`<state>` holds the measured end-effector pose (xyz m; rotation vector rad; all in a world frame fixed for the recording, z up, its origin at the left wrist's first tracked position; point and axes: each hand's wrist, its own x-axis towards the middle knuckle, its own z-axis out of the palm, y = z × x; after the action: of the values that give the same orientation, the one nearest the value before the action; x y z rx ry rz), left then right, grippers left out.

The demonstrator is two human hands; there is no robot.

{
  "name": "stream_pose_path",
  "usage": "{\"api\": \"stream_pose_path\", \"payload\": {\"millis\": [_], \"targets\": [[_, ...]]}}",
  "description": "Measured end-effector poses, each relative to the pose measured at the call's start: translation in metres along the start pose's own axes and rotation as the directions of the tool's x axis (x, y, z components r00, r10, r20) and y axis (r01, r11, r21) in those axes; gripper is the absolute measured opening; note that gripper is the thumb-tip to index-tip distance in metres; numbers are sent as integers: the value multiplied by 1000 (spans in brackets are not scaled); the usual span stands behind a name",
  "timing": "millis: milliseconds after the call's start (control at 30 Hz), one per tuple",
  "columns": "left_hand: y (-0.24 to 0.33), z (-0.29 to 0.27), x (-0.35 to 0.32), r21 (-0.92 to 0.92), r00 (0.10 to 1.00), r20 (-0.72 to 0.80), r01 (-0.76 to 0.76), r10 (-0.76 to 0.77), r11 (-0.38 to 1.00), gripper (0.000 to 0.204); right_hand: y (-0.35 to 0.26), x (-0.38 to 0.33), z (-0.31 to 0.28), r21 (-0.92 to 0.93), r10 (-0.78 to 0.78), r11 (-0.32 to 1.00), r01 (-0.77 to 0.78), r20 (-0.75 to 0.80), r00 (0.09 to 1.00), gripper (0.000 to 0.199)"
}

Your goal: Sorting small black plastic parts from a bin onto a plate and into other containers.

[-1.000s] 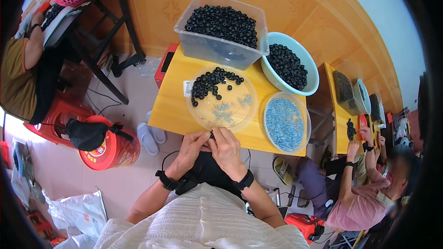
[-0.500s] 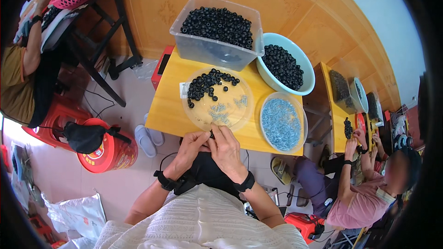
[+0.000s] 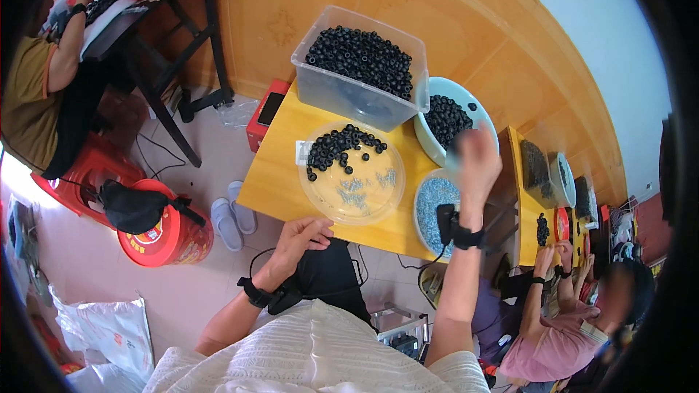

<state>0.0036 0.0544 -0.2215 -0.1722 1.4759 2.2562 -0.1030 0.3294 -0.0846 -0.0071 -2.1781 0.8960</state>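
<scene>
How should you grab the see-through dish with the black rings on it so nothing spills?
Probably with both hands on the rim of the clear round dish, at its left and right sides, kept level. It is wide, shallow and flat on the yellow table, and the black rings lie loose toward its far edge.

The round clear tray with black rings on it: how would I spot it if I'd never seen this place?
Find the yellow table in front of the person. The clear tray lies flat in its middle, just beyond the left hand. Unlike the deep box and the bowl behind it, it is shallow, with black rings only along its far edge.
</scene>
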Motion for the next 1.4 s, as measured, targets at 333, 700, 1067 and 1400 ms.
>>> {"api": "stream_pose_path", "payload": {"millis": [333,700,1067,1400], "targets": [[2,2,-2,30,1000,-22,16,-15,999,29,32,-78,117,-220,36,972,82,483,875,21],[0,0,-2,-17,999,-31,-6,5,1000,25,31,-78,119,7,205,963,-268,623,755,21],[-6,16,5,-159,982,-80,-182,171,970,21,-52,-197,68,513,441,426,-746,602,666,14],[0,6,5,-215,971,-190,-188,148,958,19,2,-136,71,-10,143,989,-150,372,917,15]]}}
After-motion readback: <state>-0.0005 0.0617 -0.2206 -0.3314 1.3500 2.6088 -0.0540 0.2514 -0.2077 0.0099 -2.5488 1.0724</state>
